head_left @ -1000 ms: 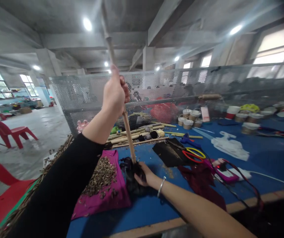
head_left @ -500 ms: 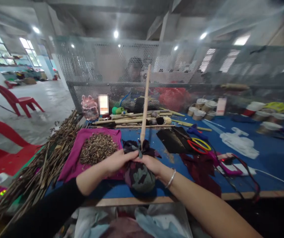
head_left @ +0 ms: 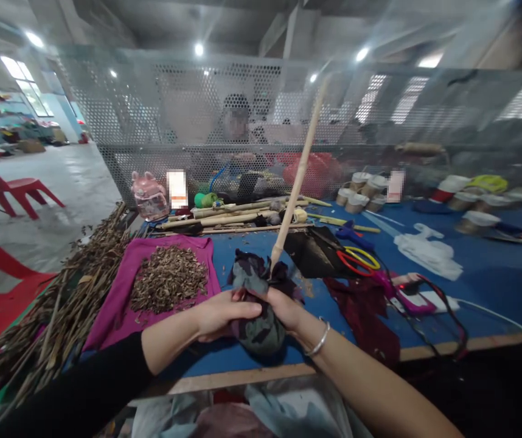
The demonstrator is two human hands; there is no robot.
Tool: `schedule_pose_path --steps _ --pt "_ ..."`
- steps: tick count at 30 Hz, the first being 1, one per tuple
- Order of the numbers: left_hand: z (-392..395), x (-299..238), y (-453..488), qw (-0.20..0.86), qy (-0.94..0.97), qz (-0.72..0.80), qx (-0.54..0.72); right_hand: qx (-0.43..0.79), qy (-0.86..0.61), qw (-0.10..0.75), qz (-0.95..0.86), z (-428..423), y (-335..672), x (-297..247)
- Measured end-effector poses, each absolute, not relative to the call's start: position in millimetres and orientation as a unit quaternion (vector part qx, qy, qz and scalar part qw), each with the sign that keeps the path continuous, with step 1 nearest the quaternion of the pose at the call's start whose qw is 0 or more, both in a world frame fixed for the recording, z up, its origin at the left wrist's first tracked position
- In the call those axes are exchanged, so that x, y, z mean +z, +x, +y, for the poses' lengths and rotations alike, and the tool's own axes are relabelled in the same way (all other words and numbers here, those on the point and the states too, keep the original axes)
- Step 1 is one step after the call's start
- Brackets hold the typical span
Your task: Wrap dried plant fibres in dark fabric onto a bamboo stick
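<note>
A dark patterned cloth bundle (head_left: 258,331), rounded at its lower end and gathered at the neck, lies between my hands over the blue table. My left hand (head_left: 227,313) is closed on the bundle's left side, thumb laid across the gathered neck. My right hand (head_left: 283,307) grips the neck from the right, its fingers mostly hidden by the cloth. A long pale wooden stick (head_left: 301,176) rises out of the gathered cloth, leaning to the right. Beside my left hand, a magenta cloth (head_left: 117,292) bears a heap of dried brown plant bits (head_left: 170,280).
Dried stalks (head_left: 64,310) lie along the left. Sticks (head_left: 224,222) lie at the back before a perforated metal screen (head_left: 170,109); a person sits behind it. Scissors (head_left: 356,260), dark red cloth (head_left: 365,322), a white plastic bag (head_left: 428,249) and paper cups (head_left: 356,201) are on the right.
The stick has tipped from nearly upright to leaning right. My left thumb has shifted down over the bundle's neck, and the cloth has turned a little. The view has also shifted slightly.
</note>
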State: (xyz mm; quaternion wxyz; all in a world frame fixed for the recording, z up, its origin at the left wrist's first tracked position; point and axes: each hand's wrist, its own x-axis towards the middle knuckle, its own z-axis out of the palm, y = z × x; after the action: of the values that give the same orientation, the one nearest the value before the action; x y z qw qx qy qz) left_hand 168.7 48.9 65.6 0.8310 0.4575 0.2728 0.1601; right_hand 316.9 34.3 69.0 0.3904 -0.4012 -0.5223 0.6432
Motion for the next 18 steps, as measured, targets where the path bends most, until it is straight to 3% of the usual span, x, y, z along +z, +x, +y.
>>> schedule_pose_path --steps 8,15,18 --pt "60.9 60.8 166.3 0.831 0.539 0.118 0.071 0.461 -0.385 0.409 -0.687 31.9 307.8 88.1" --pt "74.9 76.0 170.8 0.634 0.760 0.134 0.050 0.239 -0.466 0.398 -0.754 41.6 312.6 59.5" --pt "77.3 80.7 170.6 0.605 0.777 0.164 0.053 0.178 -0.486 0.347 -0.782 45.6 314.4 59.2"
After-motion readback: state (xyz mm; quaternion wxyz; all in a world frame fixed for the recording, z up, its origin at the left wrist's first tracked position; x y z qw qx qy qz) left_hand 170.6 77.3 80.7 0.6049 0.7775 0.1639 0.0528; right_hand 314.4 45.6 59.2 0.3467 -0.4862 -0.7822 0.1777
